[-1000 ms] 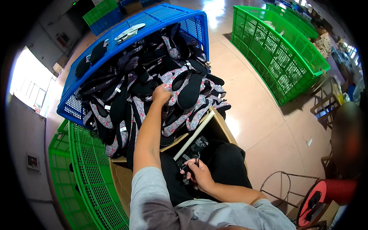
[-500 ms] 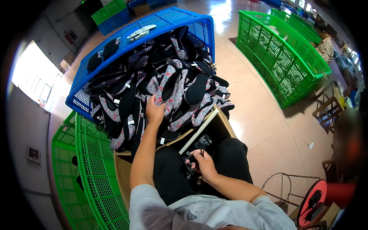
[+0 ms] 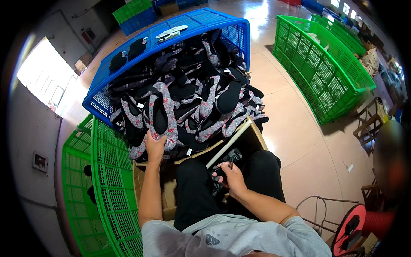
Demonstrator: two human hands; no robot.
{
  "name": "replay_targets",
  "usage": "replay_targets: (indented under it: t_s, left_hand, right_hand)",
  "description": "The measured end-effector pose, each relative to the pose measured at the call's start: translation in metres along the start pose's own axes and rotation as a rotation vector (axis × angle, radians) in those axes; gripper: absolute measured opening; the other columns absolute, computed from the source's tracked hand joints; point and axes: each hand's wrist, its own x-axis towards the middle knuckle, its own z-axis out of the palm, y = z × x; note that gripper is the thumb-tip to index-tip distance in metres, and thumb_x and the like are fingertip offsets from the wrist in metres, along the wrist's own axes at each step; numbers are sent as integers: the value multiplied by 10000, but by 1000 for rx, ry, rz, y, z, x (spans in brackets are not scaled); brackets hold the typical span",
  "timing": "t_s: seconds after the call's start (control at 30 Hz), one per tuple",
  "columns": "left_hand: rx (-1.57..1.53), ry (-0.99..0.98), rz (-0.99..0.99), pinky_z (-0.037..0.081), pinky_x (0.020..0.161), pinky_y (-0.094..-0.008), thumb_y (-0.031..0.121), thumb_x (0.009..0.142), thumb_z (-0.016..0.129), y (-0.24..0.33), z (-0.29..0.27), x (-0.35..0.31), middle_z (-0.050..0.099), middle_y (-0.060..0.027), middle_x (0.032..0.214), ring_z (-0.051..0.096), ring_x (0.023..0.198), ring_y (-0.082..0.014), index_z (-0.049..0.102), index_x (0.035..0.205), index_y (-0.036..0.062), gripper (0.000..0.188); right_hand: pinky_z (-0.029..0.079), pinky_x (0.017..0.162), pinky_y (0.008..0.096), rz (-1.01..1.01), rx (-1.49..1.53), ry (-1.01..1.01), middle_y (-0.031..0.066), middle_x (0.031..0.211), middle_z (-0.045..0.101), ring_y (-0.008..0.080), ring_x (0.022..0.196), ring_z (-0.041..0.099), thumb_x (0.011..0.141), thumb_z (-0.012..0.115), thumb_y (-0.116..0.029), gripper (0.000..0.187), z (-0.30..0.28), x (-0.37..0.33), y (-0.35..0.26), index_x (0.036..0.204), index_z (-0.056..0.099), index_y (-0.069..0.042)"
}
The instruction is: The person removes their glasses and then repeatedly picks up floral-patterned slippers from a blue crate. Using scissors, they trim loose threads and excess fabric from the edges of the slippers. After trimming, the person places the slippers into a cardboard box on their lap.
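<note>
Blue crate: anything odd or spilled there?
Yes. The blue crate appears tipped on its side, opening sideways, with floral shoes bulging past its rim in a jumble. Two black pieces lie loose on top. Possibly deliberate; no damage visible.

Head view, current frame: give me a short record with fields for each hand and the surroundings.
Left hand: grips the near end of a floral slipper, opening facing up
Right hand: holds a small dark tool, exact kind unclear
Ahead: pile of slippers in the mouth of a blue crate
By the knees: cardboard box, pale rod
Far left: green crates
Right: large green crate on the floor
</note>
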Motion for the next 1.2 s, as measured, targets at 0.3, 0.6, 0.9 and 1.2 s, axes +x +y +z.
replay_targets:
  t_s: [0.3, 0.6, 0.9, 1.2]
  left_hand:
    - [-342, 30, -60, 484, 895, -355, 42, 695, 752, -24, 17, -15, 666, -133, 1087, 636, 970, -257, 570, 1147, -24, 492]
    - [-1083, 80, -137, 464, 982, -349, -85, 766, 661, 10, -10, -4, 611, -92, 1243, 605, 1101, -224, 483, 1333, 4, 600]
    - [-9, -244, -197, 468, 938, -369, 34, 693, 751, -54, 39, 18, 652, -140, 1174, 620, 1075, -291, 540, 1293, 35, 637]
    - [-390, -205, -261, 512, 805, -324, -82, 706, 510, -59, 46, 49, 703, -138, 1030, 670, 873, -225, 623, 1245, 41, 565]
  right_hand:
    - [290, 397, 178, -2, 8, -21, 84, 843, 693, 51, 532, 541, 1005, 504, -235, 145, -1, 1, 1, 1040, 544, -100]
    - [283, 394, 178, -9, 14, -1, 72, 841, 700, 33, 528, 532, 1005, 500, -230, 135, -2, 3, 0, 1027, 546, -105]
    - [286, 400, 176, -5, -1, -15, 68, 827, 699, 36, 526, 524, 1007, 493, -222, 134, 3, 1, -1, 1020, 547, -100]
    - [306, 409, 185, 3, -28, -29, 83, 846, 687, 51, 546, 547, 1009, 495, -236, 148, 0, 4, 2, 1048, 541, -101]
